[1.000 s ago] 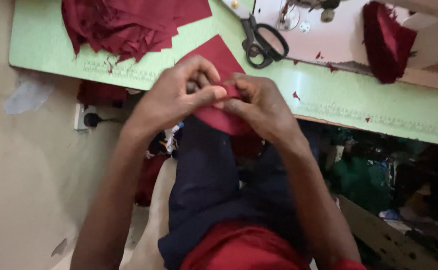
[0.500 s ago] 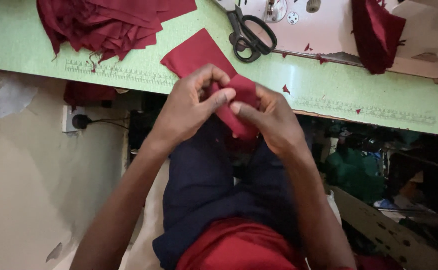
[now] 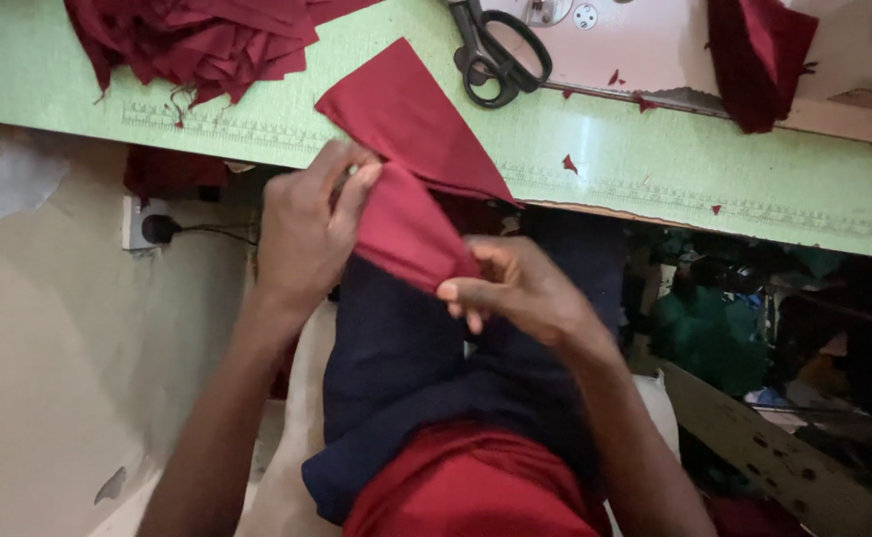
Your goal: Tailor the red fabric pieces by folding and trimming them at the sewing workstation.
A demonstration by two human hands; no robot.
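Observation:
A dark red fabric piece point(image 3: 411, 139) lies partly on the green table point(image 3: 655, 169) and hangs over its front edge toward my lap. My left hand point(image 3: 306, 229) pinches the folded part of the fabric at its upper left. My right hand point(image 3: 515, 293) grips the lower end of the same fold between thumb and fingers. Both hands hold the cloth just below the table's edge, above my dark blue trousers.
A heap of dark red fabric pieces point(image 3: 197, 40) sits at the table's back left. Black scissors point(image 3: 500, 50) lie beside a white sewing machine base point(image 3: 655, 45) with more red cloth point(image 3: 754, 55) on it. A wall socket with a plug point(image 3: 147, 227) is at left.
My hands have moved apart along the fabric, the right one sliding down toward my lap, drawing the fold out longer. The view has shifted closer to the table.

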